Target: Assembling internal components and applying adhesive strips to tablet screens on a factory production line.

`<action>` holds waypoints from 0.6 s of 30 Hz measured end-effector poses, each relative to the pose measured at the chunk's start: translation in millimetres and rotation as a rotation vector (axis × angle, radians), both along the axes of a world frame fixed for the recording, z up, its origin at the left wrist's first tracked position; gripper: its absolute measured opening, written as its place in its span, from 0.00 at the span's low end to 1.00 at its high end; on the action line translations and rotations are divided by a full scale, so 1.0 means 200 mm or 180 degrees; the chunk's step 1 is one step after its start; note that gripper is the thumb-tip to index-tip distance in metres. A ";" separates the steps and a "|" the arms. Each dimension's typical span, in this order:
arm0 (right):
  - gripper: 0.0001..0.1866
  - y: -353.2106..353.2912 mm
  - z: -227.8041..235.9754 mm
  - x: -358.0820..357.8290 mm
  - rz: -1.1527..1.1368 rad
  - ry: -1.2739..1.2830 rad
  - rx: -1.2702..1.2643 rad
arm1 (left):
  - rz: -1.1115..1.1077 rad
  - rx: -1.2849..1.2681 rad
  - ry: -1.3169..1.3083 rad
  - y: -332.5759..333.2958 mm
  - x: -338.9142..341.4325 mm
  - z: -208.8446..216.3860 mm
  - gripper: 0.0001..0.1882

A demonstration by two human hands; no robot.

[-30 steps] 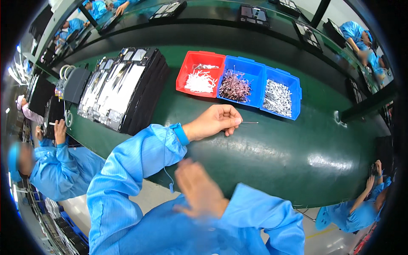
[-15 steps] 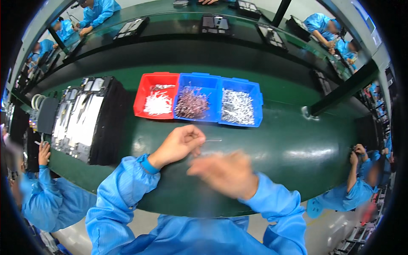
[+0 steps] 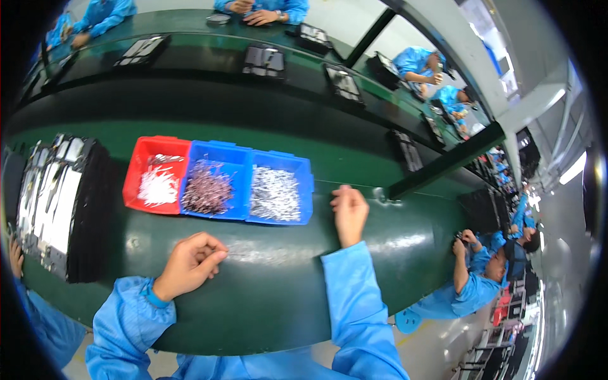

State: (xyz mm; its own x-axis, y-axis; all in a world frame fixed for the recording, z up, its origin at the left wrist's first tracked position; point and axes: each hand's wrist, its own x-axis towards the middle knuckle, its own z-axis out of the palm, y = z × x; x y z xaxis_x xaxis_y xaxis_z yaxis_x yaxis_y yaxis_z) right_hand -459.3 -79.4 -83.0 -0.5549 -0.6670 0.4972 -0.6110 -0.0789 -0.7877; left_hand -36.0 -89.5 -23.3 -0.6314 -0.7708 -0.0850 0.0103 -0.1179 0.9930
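Observation:
My left hand [image 3: 193, 263] hovers over the green table in front of the bins, thumb and forefinger pinched together. Anything between those fingertips is too small to make out. Farther out and to the right, my right hand [image 3: 350, 214] reaches over the table beside the bins, its fingers drawn together, and what they may hold is hidden. A red bin [image 3: 134, 183] contains white thin pieces [image 3: 158, 185]. Next to it, a blue bin [image 3: 237, 174] carries brownish thin pieces [image 3: 208, 188]. The right-hand blue bin [image 3: 305, 190] is filled with silvery-white small pieces [image 3: 275, 195].
A tall stack of black trays [image 3: 82, 215] with shiny parts stands at the left. A dark post [image 3: 443, 161] slants up at the right. Trays [image 3: 265, 61] lie along the raised far strip. A co-worker [image 3: 468, 278] sits at the right, others across the table.
The view has swung to the right. My right hand has moved away from my left and out past the bins. The thin piece seen at my left fingertips no longer shows clearly.

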 end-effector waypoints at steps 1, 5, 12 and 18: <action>0.17 -0.01 0.00 0.06 -0.0033 0.0903 -0.0057 | 0.0072 0.0069 -0.0073 0.00 -0.01 0.00 0.05; 0.10 0.01 0.23 0.37 -0.0116 0.1398 0.0682 | 0.0271 0.0054 -0.0191 0.01 0.03 -0.02 0.05; 0.08 0.04 0.26 0.33 -0.0016 0.1208 0.0641 | 0.0540 -0.0138 0.0066 0.02 -0.03 -0.04 0.08; 0.08 0.04 0.25 0.32 0.0023 0.1266 0.0552 | 0.0741 -0.0258 0.0169 0.01 -0.04 -0.06 0.09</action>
State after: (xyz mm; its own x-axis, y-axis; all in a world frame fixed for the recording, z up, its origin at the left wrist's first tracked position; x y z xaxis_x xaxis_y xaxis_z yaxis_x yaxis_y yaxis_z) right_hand -395.3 -70.5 -33.3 -0.3378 -0.7627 0.5515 -0.8695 0.0286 -0.4931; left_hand -43.6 -87.1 -35.5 -0.4381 -0.8988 0.0116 0.0802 -0.0262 0.9964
